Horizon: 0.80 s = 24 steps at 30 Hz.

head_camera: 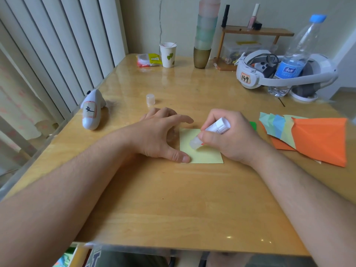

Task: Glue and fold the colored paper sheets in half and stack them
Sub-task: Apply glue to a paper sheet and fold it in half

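Observation:
A pale yellow paper sheet (pixel 207 156) lies flat on the wooden table (pixel 173 209), mid-table. My left hand (pixel 159 135) rests on the sheet's left edge, thumb pressing its near left corner, fingers spread. My right hand (pixel 229 135) grips a white glue stick (pixel 213 131), whose clear tip touches the sheet. The glue stick's clear cap (pixel 150 99) stands upright beyond my left hand. A fanned stack of colored paper sheets (pixel 308 137), orange on top, lies to the right, and a green sheet (pixel 253 125) peeks out behind my right hand.
A white controller (pixel 92 110) lies at the left edge. At the back stand a paper cup (pixel 168 54), a snack packet (pixel 148 59), stacked cups (pixel 204 35), a small wooden shelf (pixel 256 33), a headset (pixel 269 72) and a water bottle (pixel 294 60).

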{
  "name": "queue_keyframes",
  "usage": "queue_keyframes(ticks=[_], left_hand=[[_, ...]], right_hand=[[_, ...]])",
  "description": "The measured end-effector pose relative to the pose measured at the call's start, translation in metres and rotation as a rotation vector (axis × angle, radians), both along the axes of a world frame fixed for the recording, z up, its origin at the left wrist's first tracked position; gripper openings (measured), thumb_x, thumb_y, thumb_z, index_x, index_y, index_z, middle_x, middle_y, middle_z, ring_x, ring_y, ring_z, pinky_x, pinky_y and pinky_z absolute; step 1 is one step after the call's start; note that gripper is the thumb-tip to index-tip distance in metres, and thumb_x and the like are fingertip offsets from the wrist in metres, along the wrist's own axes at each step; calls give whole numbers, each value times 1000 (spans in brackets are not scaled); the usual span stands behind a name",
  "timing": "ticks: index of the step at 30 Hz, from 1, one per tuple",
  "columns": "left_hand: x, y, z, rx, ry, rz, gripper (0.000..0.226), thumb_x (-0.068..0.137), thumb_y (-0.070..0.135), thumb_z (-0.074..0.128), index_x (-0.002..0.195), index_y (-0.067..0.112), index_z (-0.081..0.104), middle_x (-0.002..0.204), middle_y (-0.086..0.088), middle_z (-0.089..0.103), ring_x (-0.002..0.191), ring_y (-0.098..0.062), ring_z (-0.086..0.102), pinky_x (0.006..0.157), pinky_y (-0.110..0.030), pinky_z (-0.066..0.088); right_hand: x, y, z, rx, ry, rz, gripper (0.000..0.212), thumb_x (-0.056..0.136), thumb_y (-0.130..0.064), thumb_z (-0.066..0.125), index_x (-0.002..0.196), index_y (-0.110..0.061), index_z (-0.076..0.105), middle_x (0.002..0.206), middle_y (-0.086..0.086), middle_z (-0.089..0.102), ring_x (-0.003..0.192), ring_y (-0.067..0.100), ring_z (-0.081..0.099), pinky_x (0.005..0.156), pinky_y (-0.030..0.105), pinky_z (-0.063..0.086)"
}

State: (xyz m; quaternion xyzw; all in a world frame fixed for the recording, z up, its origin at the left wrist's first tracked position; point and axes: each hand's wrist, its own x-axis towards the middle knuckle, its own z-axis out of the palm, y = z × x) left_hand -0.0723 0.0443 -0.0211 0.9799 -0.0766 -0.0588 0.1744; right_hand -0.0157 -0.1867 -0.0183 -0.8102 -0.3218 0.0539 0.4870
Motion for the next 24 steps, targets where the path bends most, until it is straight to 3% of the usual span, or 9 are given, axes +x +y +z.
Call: queue_keyframes(ticks=[5, 9, 15, 22, 24], left_hand=[[0, 0, 0, 4, 1, -3, 106, 51, 95, 65, 144, 65, 24, 144, 13, 31, 140, -19, 21, 121, -43, 24], [-1, -1, 1, 4, -1, -5, 103, 58, 89, 72, 145, 64, 24, 146, 12, 31, 141, -19, 21, 121, -42, 23], [-1, -1, 2, 1, 2, -5, 105, 55, 91, 68, 146, 63, 25, 145, 12, 32, 141, -19, 21, 120, -39, 23], [-1, -1, 1, -5, 2, 1, 106, 50, 96, 63, 145, 65, 25, 142, 14, 32, 142, -19, 20, 122, -41, 22], [-1, 0, 1, -7, -3, -2, 106, 50, 96, 63, 145, 65, 25, 142, 15, 31, 141, -18, 21, 121, -41, 23]], right_hand=[[-1, 5, -3, -18, 0, 12, 15, 75, -33, 77, 76, -23, 66, 65, -8, 67, 64, 10, 53, 61, 32, 44], [-2, 9, -5, -40, -18, 17, 16, 77, -37, 79, 78, -25, 68, 68, -4, 67, 64, 9, 54, 61, 30, 44], [-2, 7, -3, -85, -34, 38, 18, 84, -26, 83, 77, -24, 67, 63, -15, 63, 60, 4, 52, 58, 23, 41], [-3, 5, 1, -137, -44, 28, 17, 77, -39, 80, 80, -30, 66, 63, -16, 60, 59, 4, 50, 55, 21, 41], [-1, 2, 3, -153, -37, 18, 17, 80, -33, 83, 79, -30, 66, 64, -15, 59, 60, 5, 50, 55, 21, 40]])
